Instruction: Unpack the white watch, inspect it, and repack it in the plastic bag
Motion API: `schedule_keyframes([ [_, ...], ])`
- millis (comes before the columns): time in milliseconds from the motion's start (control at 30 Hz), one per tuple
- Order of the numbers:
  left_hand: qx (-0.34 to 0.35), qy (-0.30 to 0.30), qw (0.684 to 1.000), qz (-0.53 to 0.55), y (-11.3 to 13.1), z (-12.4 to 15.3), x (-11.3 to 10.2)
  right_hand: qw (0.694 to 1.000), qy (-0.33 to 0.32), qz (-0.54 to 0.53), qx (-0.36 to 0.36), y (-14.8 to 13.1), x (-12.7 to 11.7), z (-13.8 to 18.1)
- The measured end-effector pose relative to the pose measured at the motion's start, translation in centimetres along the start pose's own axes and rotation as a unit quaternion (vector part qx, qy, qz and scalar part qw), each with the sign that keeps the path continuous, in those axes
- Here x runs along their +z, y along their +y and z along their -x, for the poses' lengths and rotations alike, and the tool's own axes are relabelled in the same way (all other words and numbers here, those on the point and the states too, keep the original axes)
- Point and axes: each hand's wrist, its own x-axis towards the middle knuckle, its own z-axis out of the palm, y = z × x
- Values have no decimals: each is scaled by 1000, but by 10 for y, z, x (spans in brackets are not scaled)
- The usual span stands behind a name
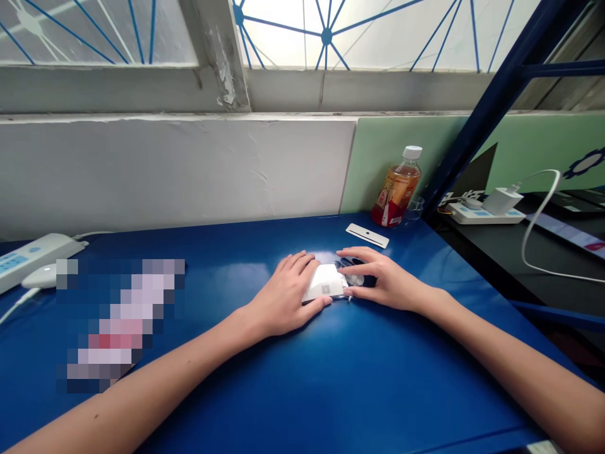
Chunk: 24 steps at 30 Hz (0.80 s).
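On the blue tabletop lies a small white packet [325, 281] with a square printed code on its face. Clear, shiny wrapping shows at its right end, with something dark and pale in it that I cannot make out. My left hand [289, 296] holds the packet's left end, fingers over the far side and thumb along the near edge. From the right, my right hand [382, 279] grips the wrapped end between thumb and fingers, its tips touching the packet. Just beyond lies a flat white strip [367, 236] with a dark line and dot.
A drink bottle [397, 189] stands at the back right beside a clear cup [414, 209]. At the left are a power strip [35, 258] with a white plug and cable, and a blurred-out flat object [125, 321]. A blue metal post [482, 107] rises at the right.
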Motion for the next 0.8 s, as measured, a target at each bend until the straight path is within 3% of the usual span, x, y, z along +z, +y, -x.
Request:
schedule_keyframes([
  [200, 15, 14, 1000, 5, -2, 1, 0, 1000, 23, -9, -16, 0, 4, 0],
  [400, -5, 19, 1000, -3, -3, 1, 1, 999, 5, 36, -39, 2, -18, -2],
  [533, -9, 30, 1000, -3, -2, 0, 1, 999, -11, 41, -16, 6, -28, -1],
  [800, 24, 36, 999, 13, 0, 3, 0, 1000, -25, 19, 2, -4, -12, 2],
])
